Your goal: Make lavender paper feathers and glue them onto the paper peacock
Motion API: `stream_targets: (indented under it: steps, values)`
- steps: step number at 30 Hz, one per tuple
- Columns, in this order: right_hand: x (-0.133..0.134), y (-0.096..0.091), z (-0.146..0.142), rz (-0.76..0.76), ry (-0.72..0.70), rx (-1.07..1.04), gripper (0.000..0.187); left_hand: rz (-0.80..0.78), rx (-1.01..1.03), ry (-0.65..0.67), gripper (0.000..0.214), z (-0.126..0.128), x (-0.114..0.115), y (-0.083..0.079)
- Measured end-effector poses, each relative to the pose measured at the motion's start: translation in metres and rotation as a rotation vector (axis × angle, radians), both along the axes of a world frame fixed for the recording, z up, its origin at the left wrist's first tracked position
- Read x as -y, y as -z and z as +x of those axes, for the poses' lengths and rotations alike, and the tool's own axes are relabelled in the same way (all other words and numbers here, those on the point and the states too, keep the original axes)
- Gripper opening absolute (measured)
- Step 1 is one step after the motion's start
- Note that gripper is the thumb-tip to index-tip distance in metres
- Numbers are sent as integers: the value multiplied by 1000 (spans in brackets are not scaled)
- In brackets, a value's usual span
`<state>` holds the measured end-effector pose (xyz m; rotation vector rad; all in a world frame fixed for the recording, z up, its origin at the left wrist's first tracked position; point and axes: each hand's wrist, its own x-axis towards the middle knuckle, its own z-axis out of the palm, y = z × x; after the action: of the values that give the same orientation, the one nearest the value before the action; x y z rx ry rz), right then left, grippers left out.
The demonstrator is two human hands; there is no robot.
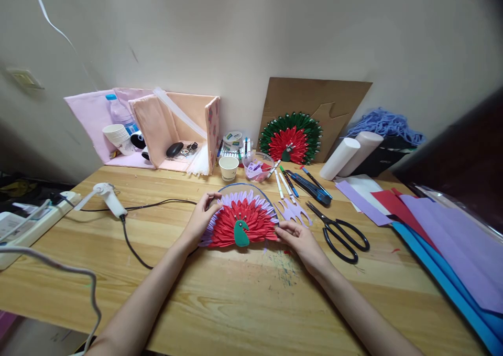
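Observation:
A paper peacock (250, 217) lies in front of me, its fanned tail made of red petals with lilac petals around the outside and a green body at the bottom middle. My left hand (204, 215) grips the fan's upper left edge, fingers and thumb bent over the lilac petals. At the lower right corner my right hand (299, 239) pinches the red edge between thumb and fingers. A dark curved outline, apparently of the backing, shows behind the fan's top. A lilac paper offcut (294, 212) and black-handled scissors (338, 233) lie right of the peacock.
A glue gun (112, 200) with its cord lies left. Behind stand a paper cup (228, 168), a clear bowl of scraps (258, 166), several markers and a blue utility knife (312, 188). A green-and-red peacock (291, 137) leans against cardboard (334, 96). Coloured sheets (451, 230) lie right.

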<state>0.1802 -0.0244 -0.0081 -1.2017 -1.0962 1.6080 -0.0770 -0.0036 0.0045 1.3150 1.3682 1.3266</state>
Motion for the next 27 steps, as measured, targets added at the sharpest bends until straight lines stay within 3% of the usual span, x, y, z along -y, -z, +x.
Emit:
stream_targets:
  steps: [10, 20, 27]
  values:
    - [0, 0, 2, 1, -12, 24, 35, -4, 59, -14, 20, 2, 1, -2]
    - [2, -5, -1, 9, -59, 44, 34, 0, -148, -120, 27, -2, 2, 0]
    - [1, -7, -1, 4, -68, 64, 36, -5, -178, -134, 25, -4, 2, 0]
